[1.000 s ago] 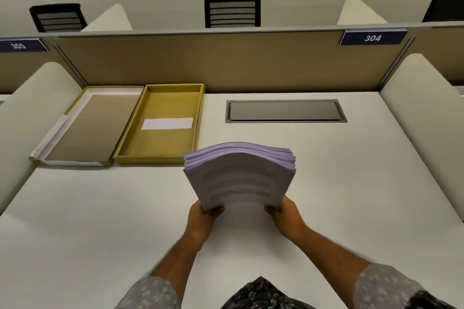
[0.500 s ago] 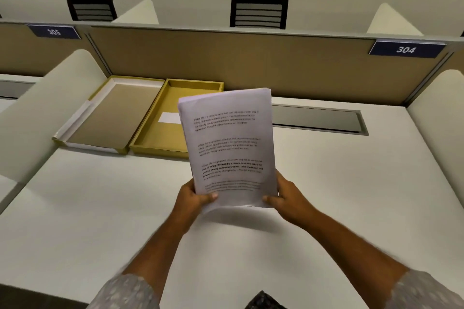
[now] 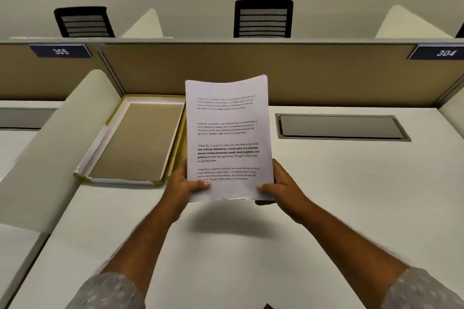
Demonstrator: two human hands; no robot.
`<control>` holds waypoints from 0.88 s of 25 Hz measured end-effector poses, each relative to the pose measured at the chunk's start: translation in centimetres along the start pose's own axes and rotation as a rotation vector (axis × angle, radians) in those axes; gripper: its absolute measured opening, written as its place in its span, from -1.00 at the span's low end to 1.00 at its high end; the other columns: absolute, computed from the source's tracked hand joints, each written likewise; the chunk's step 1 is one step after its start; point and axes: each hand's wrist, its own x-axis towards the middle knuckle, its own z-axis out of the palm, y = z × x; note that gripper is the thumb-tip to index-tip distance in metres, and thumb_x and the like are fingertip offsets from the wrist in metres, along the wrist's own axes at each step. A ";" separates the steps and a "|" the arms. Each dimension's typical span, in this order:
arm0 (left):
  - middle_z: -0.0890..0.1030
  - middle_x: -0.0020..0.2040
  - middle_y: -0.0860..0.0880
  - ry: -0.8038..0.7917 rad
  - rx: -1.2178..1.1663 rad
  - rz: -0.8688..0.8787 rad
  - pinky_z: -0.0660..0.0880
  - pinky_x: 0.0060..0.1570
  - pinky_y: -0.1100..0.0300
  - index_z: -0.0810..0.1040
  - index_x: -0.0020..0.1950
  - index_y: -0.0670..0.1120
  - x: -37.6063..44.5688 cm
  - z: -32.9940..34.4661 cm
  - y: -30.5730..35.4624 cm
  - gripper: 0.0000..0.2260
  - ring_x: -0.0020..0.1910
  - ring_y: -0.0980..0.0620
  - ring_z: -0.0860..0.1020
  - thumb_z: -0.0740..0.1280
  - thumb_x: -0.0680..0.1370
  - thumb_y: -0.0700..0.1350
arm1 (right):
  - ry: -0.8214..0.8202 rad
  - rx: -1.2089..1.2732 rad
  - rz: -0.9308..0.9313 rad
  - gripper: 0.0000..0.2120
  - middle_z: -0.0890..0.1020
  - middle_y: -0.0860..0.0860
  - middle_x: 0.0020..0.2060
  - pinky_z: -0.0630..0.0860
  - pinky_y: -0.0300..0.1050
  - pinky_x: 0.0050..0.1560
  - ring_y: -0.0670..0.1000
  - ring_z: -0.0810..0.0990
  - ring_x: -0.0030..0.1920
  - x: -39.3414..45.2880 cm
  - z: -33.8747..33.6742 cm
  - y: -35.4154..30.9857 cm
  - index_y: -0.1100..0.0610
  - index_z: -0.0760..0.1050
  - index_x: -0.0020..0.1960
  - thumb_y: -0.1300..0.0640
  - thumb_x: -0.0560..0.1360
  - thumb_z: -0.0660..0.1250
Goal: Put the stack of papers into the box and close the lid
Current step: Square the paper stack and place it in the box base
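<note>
I hold the stack of papers upright above the white desk, printed side facing me. My left hand grips its lower left corner and my right hand grips its lower right corner. The yellow box lies behind the papers, and only a strip of its left wall shows. Its lid lies open side up to the left of the box, with white inner walls and a brown inside.
A curved white divider rises at the desk's left edge. A tan partition closes the back. A grey cable hatch sits in the desk at the back right. Black chairs stand beyond the partition.
The papers went from bent flat near the desk to upright and have shifted left, now covering most of the yellow box. Both hands stayed on the lower corners.
</note>
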 end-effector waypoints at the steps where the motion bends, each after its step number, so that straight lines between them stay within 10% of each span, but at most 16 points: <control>1: 0.76 0.17 0.02 -0.015 0.027 0.004 0.68 0.00 0.15 0.57 0.35 0.05 1.3 -1.5 0.3 -0.35 0.10 -0.02 0.74 0.58 0.28 -0.27 | 0.025 0.027 0.016 -0.40 0.67 -0.04 0.29 0.75 0.10 -0.03 0.10 0.68 0.22 1.3 1.3 -0.1 -0.16 0.44 0.40 0.20 0.40 0.34; 11: 0.62 0.38 -0.09 -0.033 0.236 -0.157 0.59 0.22 0.04 0.34 0.56 -0.10 13.6 -5.7 -1.6 -0.32 0.28 -0.09 0.61 0.52 0.50 -0.34 | 0.244 0.000 0.282 -0.45 0.57 0.13 0.47 0.57 0.18 0.41 0.23 0.57 0.42 14.2 5.5 1.5 0.15 0.38 0.58 0.41 0.63 0.30; 17: 0.58 0.43 -0.11 0.032 0.332 -0.212 0.52 0.35 -0.08 0.34 0.57 -0.08 16.7 -4.6 -4.2 -0.35 0.36 -0.14 0.56 0.49 0.54 -0.31 | 0.286 0.031 0.495 -0.43 0.51 0.14 0.49 0.76 -0.04 -0.17 0.19 0.65 0.15 17.6 6.0 2.2 0.14 0.33 0.61 0.40 0.64 0.29; 22: 0.58 0.43 -0.06 0.038 0.268 -0.193 0.52 0.33 -0.01 0.33 0.58 -0.03 16.6 -5.1 -5.0 -0.35 0.31 -0.03 0.55 0.50 0.55 -0.27 | 0.311 -0.075 0.430 -0.41 0.50 0.12 0.51 0.66 -0.25 -0.18 0.16 0.54 0.35 18.4 6.1 2.7 0.14 0.29 0.63 0.41 0.65 0.26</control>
